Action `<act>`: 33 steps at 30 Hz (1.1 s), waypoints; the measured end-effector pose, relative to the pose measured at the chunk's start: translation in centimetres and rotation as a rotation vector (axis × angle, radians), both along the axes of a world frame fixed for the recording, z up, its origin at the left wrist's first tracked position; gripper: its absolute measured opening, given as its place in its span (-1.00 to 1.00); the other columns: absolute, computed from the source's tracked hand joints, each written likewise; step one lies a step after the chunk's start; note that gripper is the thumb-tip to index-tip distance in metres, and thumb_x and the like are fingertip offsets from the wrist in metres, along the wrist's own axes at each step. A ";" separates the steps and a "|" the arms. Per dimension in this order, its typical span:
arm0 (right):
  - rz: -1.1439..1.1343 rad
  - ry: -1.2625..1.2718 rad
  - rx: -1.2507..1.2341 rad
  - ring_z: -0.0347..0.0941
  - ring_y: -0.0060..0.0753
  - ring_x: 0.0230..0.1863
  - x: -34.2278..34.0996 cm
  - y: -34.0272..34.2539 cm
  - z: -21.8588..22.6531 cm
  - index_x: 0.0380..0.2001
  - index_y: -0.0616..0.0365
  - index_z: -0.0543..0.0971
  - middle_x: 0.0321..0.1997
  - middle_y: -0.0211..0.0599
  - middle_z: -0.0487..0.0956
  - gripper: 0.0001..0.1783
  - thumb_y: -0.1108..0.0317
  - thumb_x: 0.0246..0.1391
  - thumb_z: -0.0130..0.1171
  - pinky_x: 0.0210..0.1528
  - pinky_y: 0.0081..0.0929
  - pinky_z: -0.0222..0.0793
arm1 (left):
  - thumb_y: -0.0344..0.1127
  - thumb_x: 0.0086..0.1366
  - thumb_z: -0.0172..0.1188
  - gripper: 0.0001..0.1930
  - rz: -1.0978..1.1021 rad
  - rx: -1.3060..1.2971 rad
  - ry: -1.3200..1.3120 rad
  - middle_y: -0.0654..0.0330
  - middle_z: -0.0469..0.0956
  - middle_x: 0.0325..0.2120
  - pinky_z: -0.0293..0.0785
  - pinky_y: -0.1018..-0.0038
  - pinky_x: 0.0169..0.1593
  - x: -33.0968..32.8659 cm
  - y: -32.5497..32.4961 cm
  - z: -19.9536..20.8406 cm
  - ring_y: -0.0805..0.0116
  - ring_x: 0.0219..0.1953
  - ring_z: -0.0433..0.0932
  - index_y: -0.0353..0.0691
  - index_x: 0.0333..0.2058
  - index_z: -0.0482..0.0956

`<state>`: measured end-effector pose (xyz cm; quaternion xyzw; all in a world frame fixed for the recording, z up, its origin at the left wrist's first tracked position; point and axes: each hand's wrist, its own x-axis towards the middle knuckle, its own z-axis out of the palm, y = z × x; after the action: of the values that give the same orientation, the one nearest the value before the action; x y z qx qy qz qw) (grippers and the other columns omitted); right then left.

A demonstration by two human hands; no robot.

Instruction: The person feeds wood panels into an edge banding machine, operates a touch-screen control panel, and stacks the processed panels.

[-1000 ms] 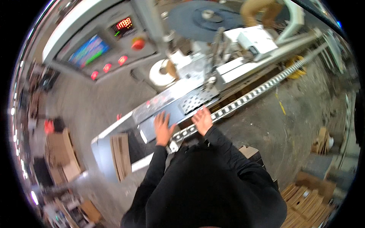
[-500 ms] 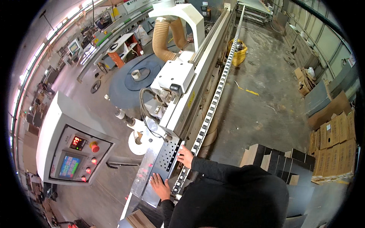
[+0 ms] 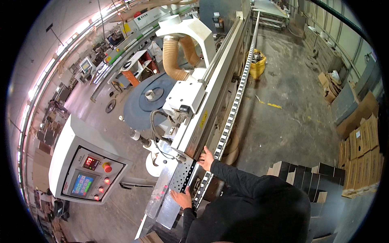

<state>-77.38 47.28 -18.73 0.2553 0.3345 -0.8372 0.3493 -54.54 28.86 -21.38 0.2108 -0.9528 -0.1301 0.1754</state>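
Note:
My left hand [image 3: 182, 199] rests with its fingers stretched out and thumb apart at the near end of a perforated metal plate [image 3: 182, 177] on the machine's feed bed [image 3: 168, 212]. Farther along, my right hand [image 3: 206, 159] is open, fingertips at the plate's right side just below the machine's white beam. A dark narrow edge shows between the two hands; whether it is a separate strip of board I cannot tell. To the right of the bed runs a long conveyor track [image 3: 231, 118] with black pads.
A white control panel [image 3: 87, 176] with a lit screen and red buttons stands at the left. Behind the bed are a large dark disc [image 3: 133, 106] and a tan hose [image 3: 172, 58]. Stacked dark boards [image 3: 308, 178] and cartons [image 3: 362, 154] are at the right.
Both hands have moved forward along the bed, the left from lying flat on its near part to the perforated plate's near end. The whole view has shifted slightly.

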 end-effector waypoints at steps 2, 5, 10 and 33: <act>-0.019 0.002 -0.005 -0.21 0.18 0.70 -1.0 0.8 0.6 0.60 0.39 -0.17 0.72 0.14 -0.19 0.32 -0.55 0.30 -0.04 0.67 -0.11 -0.11 | 0.07 0.21 0.50 -0.15 0.071 0.031 0.074 -0.30 0.46 0.27 0.04 -0.02 0.57 -0.7 0.7 -0.1 -0.27 0.40 0.31 -0.50 0.26 0.46; 0.107 0.202 0.144 -0.02 0.10 0.65 -1.7 2.0 0.1 0.61 0.34 -0.11 0.70 0.13 -0.08 0.16 -0.42 0.40 -0.03 0.65 -0.12 -0.02 | 0.05 0.16 0.54 -0.13 0.135 -0.029 0.080 -0.27 0.45 0.29 0.07 -0.07 0.55 -1.1 0.1 -1.8 -0.27 0.38 0.33 -0.46 0.28 0.47; 0.550 1.054 0.845 0.54 -0.06 0.25 1.1 4.4 -2.4 0.28 0.14 0.55 0.20 -0.09 0.65 -0.26 -0.28 0.38 0.16 0.43 0.01 0.35 | -0.19 0.36 0.31 -0.44 0.136 0.013 0.109 -0.23 0.50 0.26 0.12 -0.10 0.50 3.0 -1.4 -0.7 -0.25 0.35 0.37 -0.52 0.19 0.52; 0.924 1.562 1.271 0.30 -0.12 0.45 4.9 6.3 -6.1 -0.15 -0.11 0.76 0.12 -0.26 0.63 -0.59 -0.17 0.27 0.26 0.69 0.19 -0.36 | 0.56 -0.04 0.44 -0.10 0.697 0.094 -0.464 -0.16 0.70 -0.13 0.59 0.06 0.09 49.5 -18.2 12.7 -0.17 -0.15 0.71 -0.24 -0.08 0.64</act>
<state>-72.50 53.63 -24.83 -0.3597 0.8947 -0.2328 0.1264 -5.00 10.63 -8.69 0.5519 -0.8319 -0.0552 -0.0201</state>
